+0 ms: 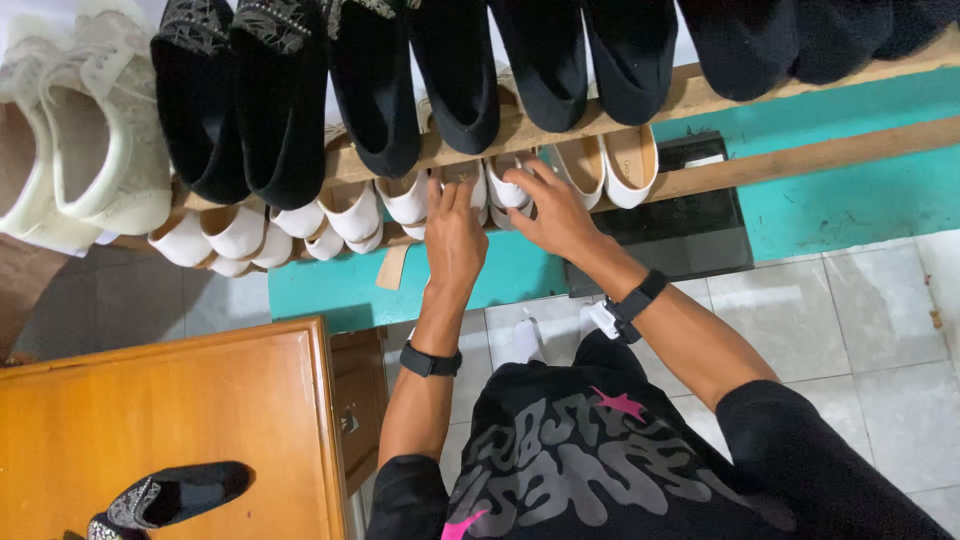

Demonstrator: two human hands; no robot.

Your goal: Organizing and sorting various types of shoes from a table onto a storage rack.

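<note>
Both hands are reached to the far lower rail of a wooden shoe rack [760, 165]. The left hand [453, 232] is laid flat, fingers together, on a white shoe [462, 180]. The right hand [548, 208], fingers spread, is pressed on the next white shoe [506, 190] just to the right.

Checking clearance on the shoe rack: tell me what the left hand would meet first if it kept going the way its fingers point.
The left hand points up toward the lower shelf; its fingers already reach a white slip-on shoe, with the wooden rack rail just above. Depth is unclear.
</note>
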